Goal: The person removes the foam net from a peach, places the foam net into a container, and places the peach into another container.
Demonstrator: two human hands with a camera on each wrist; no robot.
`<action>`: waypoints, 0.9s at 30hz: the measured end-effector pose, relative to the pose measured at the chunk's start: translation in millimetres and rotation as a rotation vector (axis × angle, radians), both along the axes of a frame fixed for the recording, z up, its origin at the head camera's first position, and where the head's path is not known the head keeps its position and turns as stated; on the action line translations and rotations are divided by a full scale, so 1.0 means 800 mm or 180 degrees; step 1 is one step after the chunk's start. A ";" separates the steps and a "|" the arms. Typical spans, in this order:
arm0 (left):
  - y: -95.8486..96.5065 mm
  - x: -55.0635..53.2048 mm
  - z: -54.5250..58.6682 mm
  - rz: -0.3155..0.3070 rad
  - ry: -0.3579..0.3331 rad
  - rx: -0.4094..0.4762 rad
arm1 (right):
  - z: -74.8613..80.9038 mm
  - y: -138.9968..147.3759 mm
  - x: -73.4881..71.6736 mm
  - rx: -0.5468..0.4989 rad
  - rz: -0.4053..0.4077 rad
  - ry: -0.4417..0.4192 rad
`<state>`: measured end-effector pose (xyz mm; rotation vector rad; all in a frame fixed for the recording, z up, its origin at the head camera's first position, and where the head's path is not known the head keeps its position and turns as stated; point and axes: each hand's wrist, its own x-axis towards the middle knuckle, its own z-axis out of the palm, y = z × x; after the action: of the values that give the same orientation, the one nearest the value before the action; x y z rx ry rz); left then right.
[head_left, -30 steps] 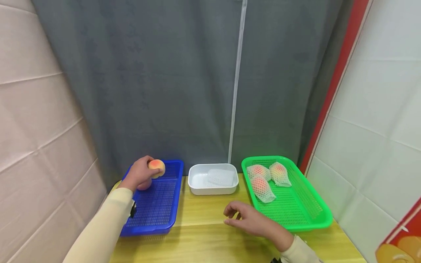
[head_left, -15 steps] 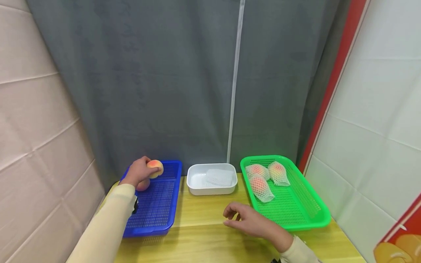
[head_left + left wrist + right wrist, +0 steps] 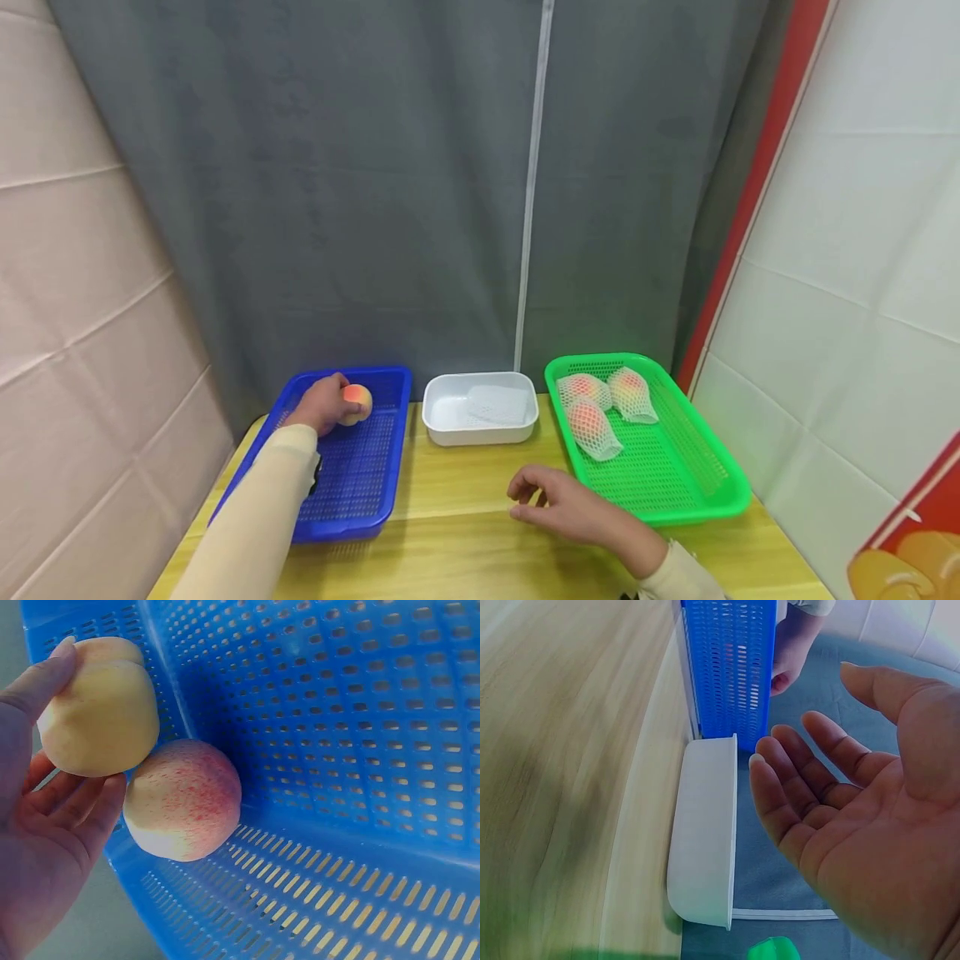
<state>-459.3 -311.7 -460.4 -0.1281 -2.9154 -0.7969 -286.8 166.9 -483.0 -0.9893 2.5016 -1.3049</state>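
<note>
At the back of the blue basket (image 3: 348,475), my left hand (image 3: 324,405) grips a yellow-and-red peach (image 3: 357,403) between thumb and fingers. The left wrist view shows that held peach (image 3: 105,712) right beside a redder peach (image 3: 184,801) in the basket; the head view hides the second one behind the hand. Loosely curled over the wooden table, my right hand (image 3: 558,502) holds nothing. It hovers near the left side of the green basket (image 3: 675,475), where three peaches in white foam nets (image 3: 592,427) lie at the back left.
Between the two baskets stands a white tray (image 3: 480,436) with flattened white foam netting (image 3: 498,403) inside. A grey curtain (image 3: 375,208) hangs behind the table, with pale panels (image 3: 97,333) at the left and white ones at the right.
My left hand has lowered slightly with the peach, down into the blue basket. The other peach, visible beneath it earlier, is now covered in the head view. My right hand stays put.
</note>
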 end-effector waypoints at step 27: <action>-0.027 -0.075 -0.067 -0.0165 -0.0031 -0.0377 | -0.003 -0.002 0.000 0.0017 0.0035 -0.0042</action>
<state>-519.4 -332.9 -514.3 -0.2118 -2.9795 -0.6333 -287.0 165.0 -485.1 -0.9888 2.4850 -1.2966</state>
